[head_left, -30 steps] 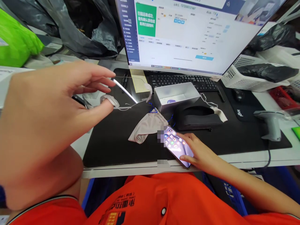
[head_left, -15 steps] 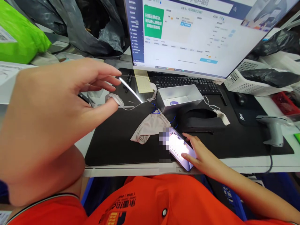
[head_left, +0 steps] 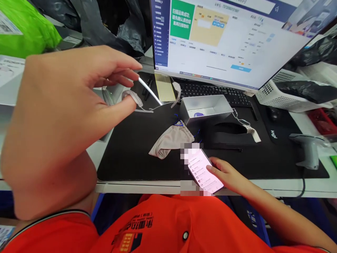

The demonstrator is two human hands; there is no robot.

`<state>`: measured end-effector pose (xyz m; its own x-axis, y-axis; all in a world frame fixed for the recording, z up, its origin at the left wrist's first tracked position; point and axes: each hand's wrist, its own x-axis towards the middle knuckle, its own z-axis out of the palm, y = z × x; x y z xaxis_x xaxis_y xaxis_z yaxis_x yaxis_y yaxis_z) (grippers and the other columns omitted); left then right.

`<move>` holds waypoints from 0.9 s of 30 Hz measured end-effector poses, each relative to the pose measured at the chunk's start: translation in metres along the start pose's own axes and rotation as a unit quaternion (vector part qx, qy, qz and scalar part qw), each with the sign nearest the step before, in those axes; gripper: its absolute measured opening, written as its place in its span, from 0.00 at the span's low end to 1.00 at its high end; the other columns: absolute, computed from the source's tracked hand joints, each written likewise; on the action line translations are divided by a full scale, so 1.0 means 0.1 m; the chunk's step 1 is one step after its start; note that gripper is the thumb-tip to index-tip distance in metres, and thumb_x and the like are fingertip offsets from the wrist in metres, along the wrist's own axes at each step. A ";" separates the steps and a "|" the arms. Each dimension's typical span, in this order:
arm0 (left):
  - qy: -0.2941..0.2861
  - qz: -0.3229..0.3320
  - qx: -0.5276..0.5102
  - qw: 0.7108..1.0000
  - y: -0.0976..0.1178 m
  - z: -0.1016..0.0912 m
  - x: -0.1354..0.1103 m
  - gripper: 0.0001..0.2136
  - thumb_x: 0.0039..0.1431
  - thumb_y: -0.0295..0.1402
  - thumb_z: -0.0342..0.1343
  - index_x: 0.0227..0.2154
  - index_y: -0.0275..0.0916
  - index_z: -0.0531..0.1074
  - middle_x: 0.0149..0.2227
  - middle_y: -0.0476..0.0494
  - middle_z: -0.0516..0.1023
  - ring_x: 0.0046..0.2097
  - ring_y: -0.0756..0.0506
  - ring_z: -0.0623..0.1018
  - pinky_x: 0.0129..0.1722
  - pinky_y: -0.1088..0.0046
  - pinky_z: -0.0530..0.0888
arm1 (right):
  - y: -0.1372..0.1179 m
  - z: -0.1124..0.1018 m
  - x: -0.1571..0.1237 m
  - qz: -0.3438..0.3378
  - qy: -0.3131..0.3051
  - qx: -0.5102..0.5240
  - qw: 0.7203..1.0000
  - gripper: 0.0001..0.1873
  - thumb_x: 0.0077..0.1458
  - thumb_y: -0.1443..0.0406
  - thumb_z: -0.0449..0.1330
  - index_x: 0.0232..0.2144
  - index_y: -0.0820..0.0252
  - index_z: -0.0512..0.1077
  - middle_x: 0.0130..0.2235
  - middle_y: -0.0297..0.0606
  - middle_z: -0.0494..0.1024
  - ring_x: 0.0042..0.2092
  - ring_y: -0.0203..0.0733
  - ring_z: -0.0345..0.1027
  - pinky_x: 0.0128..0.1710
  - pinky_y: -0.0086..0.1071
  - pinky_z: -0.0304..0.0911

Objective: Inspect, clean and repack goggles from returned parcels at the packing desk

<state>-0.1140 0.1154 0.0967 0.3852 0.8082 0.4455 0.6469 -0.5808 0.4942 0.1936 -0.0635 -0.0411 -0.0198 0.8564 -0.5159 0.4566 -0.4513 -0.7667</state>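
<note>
My left hand (head_left: 86, 88) is raised close to the camera, fingers and thumb curled around a thin clear frame with pale pads, which looks like glasses (head_left: 151, 92). Part of that frame is hidden by the thumb. Low at the desk's front edge, my right hand (head_left: 226, 173) grips the right side of a smartphone (head_left: 204, 170), thumb over its lit screen of list rows. Beyond the phone lie a beige drawstring pouch (head_left: 172, 138) and a black case (head_left: 230, 137). An open silver box (head_left: 206, 107) stands behind them, with a purple item inside.
A monitor (head_left: 210, 56) stands above a black keyboard (head_left: 216, 93). At the right are a mouse (head_left: 273, 112), a handheld scanner (head_left: 308, 151) and a white basket (head_left: 292, 93). Green (head_left: 26, 31) and grey bags (head_left: 105, 31) crowd the left. A yellow note (head_left: 165, 88) lies by the keyboard.
The phone screen has switched to list rows, and my right thumb has moved up over it. The view has shifted slightly; my left hand keeps its pose. A monitor panel has turned yellow.
</note>
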 end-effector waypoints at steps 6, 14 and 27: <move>-0.016 0.015 0.000 1.000 -0.03 -0.01 0.01 0.23 0.56 0.36 0.58 0.55 0.51 0.72 0.50 0.56 0.78 0.53 0.41 0.79 0.56 0.58 0.75 | 0.02 0.00 -0.03 -0.044 0.027 -0.059 0.997 0.20 0.57 0.57 0.62 0.48 0.61 0.71 0.48 0.47 0.79 0.47 0.55 0.73 0.47 0.46 0.66; 0.017 0.025 0.033 0.999 -0.02 -0.04 0.03 0.22 0.53 0.39 0.52 0.51 0.48 0.77 0.44 0.60 0.80 0.47 0.43 0.81 0.46 0.67 0.77 | 0.02 0.14 -0.11 -0.091 0.030 0.253 0.963 0.20 0.60 0.58 0.64 0.52 0.54 0.68 0.49 0.39 0.79 0.48 0.47 0.75 0.45 0.39 0.71; 0.013 0.006 0.062 0.998 -0.04 -0.03 0.08 0.19 0.54 0.43 0.53 0.49 0.51 0.75 0.44 0.52 0.83 0.46 0.41 0.82 0.36 0.66 0.75 | -0.43 0.33 -0.03 -0.279 0.214 0.549 0.758 0.34 0.42 0.67 0.71 0.53 0.49 0.72 0.51 0.36 0.81 0.49 0.48 0.76 0.46 0.38 0.74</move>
<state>-0.1151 0.1233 0.1002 0.3781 0.7972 0.4706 0.7192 -0.5730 0.3930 0.1449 -0.0547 -0.0193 0.4612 0.8873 -0.0021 -0.5364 0.2770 -0.7972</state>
